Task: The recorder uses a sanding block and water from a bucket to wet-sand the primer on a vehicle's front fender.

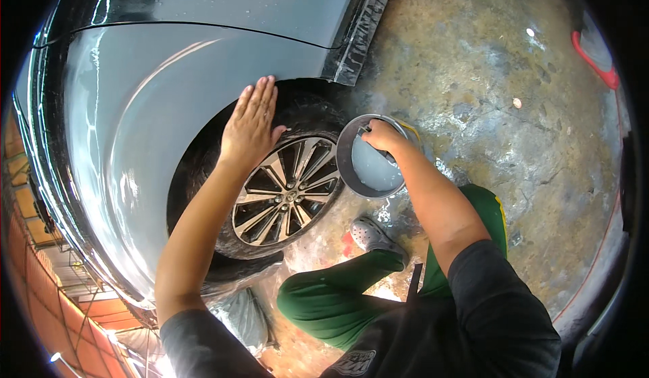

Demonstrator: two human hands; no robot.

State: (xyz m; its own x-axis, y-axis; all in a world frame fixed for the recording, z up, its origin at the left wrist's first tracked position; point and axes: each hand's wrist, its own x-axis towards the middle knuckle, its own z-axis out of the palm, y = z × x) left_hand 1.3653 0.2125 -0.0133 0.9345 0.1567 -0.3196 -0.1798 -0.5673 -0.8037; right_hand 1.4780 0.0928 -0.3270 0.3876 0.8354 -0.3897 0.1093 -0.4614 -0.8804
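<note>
My left hand [251, 127] lies flat on the grey-blue car fender [182, 74], just above the wheel arch, its fingers stretched out. Below it is the wheel, with a black tyre [318, 111] and a multi-spoke alloy rim [289, 195]. A grey bucket [343, 165] of cloudy, whitish water [372, 170] stands on the floor beside the tyre. My right hand [382, 137] reaches over the bucket's far right side with its fingers closed on something dark. The hand covers most of that thing, so its kind does not show.
The concrete floor [466, 101] is wet and stained. A dark sill [365, 33] runs along the car's lower edge. My grey clog [370, 235] is close to the bucket. Red-soled footwear [595, 57] shows at the far right. A grey plastic sheet or bag [243, 320] lies behind the wheel.
</note>
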